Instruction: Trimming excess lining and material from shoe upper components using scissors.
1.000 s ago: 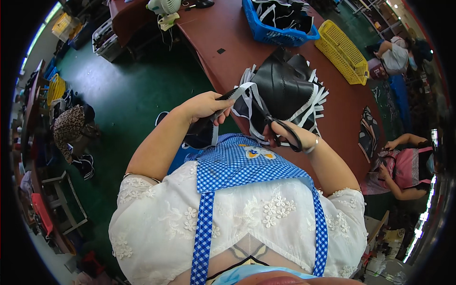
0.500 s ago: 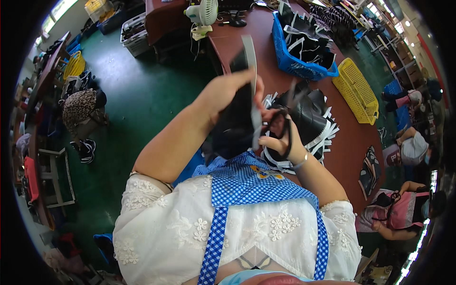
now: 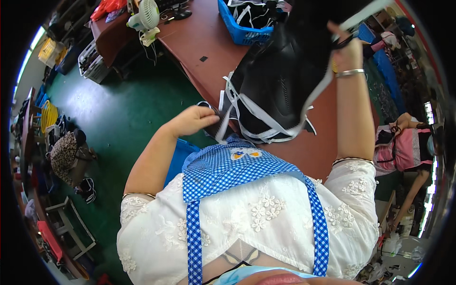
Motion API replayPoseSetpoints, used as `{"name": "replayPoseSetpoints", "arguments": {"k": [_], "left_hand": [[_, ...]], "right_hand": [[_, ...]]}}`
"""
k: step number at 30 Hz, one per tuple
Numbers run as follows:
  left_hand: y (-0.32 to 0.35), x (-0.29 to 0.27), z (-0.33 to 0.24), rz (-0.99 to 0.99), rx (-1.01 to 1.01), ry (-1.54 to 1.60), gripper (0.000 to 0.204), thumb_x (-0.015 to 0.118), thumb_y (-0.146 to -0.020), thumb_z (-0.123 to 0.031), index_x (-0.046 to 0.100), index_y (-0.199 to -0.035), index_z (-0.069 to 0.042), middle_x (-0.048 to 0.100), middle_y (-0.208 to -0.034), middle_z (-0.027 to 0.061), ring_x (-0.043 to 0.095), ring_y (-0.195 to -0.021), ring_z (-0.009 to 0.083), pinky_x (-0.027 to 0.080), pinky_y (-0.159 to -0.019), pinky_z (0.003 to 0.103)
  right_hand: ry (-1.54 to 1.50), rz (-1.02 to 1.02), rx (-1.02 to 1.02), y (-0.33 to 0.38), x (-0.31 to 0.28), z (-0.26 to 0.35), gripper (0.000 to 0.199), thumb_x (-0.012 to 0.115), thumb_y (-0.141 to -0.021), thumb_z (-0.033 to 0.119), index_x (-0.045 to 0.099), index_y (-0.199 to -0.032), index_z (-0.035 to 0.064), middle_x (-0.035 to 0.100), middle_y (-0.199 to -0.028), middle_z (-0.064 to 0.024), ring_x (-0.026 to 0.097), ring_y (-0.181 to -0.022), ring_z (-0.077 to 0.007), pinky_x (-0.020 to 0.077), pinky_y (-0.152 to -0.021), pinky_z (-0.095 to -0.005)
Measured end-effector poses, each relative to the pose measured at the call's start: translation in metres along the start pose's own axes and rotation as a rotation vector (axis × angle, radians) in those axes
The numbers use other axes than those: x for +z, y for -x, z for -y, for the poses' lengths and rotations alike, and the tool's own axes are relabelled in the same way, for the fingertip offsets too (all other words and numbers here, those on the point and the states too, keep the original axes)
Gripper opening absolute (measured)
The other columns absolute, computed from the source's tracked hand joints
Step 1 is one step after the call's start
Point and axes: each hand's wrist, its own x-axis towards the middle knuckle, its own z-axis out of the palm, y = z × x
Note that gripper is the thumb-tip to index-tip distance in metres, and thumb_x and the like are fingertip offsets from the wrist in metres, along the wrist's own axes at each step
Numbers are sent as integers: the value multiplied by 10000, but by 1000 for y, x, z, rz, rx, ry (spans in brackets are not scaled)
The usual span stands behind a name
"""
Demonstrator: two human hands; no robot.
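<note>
At the near edge of the table my left hand is closed, pinching the end of a black piece with white edging. Raised at the upper right, my right hand is closed round the black handle of a pair of scissors; the blades cannot be made out. Its fingers also touch a large black sheet-like piece at the top, with a pale strip along its edge. Between my hands lies a pile of black leather-like pieces edged with white strips, some of the strips hanging loose.
A blue basket of black and white pieces stands on the red-brown table. A small fan is at the far left. Co-workers sit at the left and right, one in a pink apron. Something blue is beside my lap.
My hands have moved apart, the left down and left, the right up and right with the scissors. The black piece I held up before me has left that spot. My view has shifted.
</note>
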Motion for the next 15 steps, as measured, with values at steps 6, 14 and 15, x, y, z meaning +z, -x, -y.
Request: {"name": "replayPoseSetpoints", "arguments": {"k": [6, 14, 15], "left_hand": [[-2, -18, -12, -298, 15, -172, 185, 611, -839, -200, 635, -799, -20, 526, -607, 22, 453, -565, 103, 385, -555, 265], [13, -34, -53, -238, 65, -190, 187, 649, -809, -191, 678, -895, -28, 613, -671, 52, 527, -585, 107, 420, -566, 262], [13, -35, -56, -225, 87, -198, 193, 652, -806, -196, 679, -898, -28, 616, -671, 53, 528, -581, 110, 421, -564, 263]], "right_hand": [[433, -207, 224, 15, -111, -165, 314, 694, -801, 298, 601, -841, 1, 557, -637, -17, 525, -546, -170, 431, -511, -288], [380, 1241, 857, 171, -7, -44, 555, 325, -943, 519, 570, -893, 25, 585, -770, -45, 542, -651, -112, 433, -588, -241], [474, 1296, 883, 172, 0, -50, 575, 316, -941, 531, 571, -900, 18, 590, -790, -48, 544, -668, -116, 435, -604, -243]]}}
